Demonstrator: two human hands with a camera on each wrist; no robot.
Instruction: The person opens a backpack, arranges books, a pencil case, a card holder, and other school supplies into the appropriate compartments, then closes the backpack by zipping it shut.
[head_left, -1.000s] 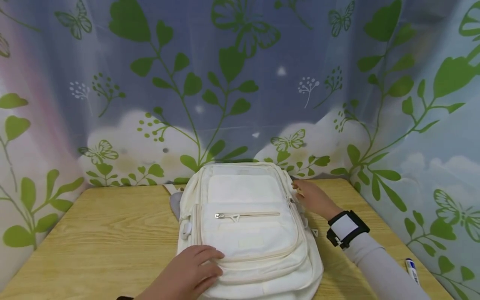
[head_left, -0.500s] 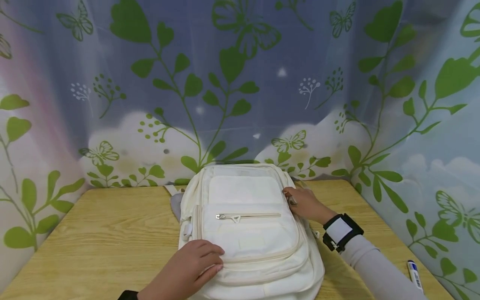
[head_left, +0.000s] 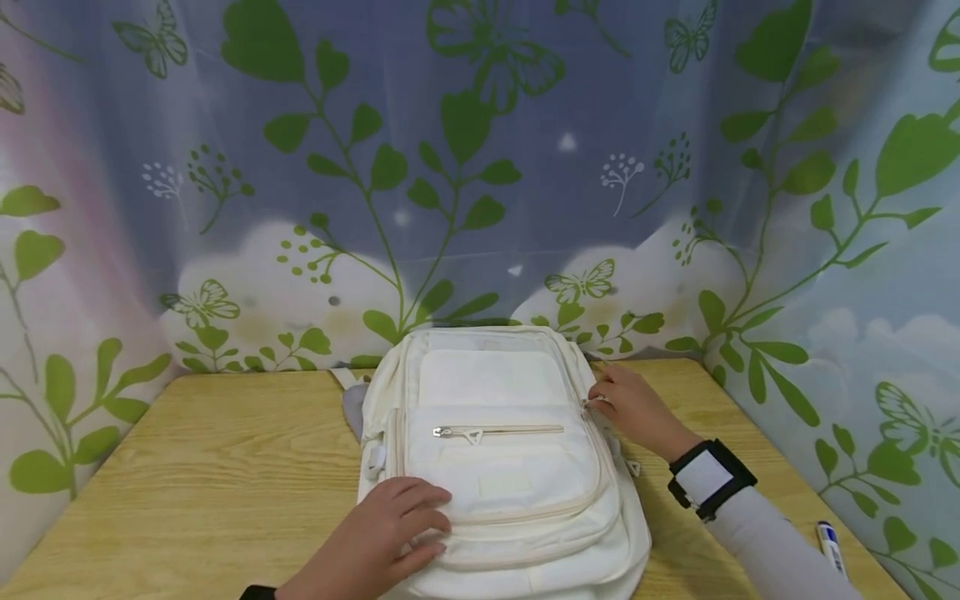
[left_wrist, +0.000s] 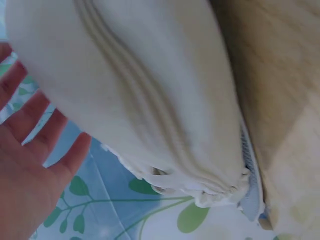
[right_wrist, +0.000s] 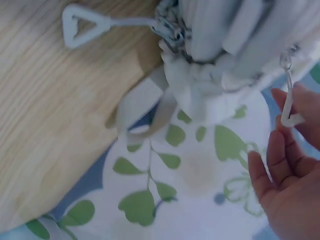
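A cream backpack point(head_left: 487, 467) lies on the table with its front pockets facing up. My left hand point(head_left: 393, 533) rests on its lower left front, fingers loosely spread; the left wrist view shows the fingers point(left_wrist: 35, 117) along the bag's edge. At the bag's right side, my right hand point(head_left: 633, 408) pinches a side zipper pull point(right_wrist: 287, 102), whose cord runs from the metal slider point(right_wrist: 286, 60) to the fingertips. Another zipper pull point(head_left: 471, 435) lies on the front pocket's horizontal zipper. A triangular pull point(right_wrist: 85, 25) hangs off the bag's side.
The wooden table point(head_left: 247, 467) extends on both sides of the bag. A marker with a blue cap point(head_left: 830, 546) lies near the right edge. A printed curtain point(head_left: 480, 167) closes off the back and sides. A grey strap point(head_left: 354, 404) sticks out at the bag's left.
My right hand moved in over the bag's side zipper, then drew back slightly to the right with the pull between its fingers. My left hand stays almost where it was.
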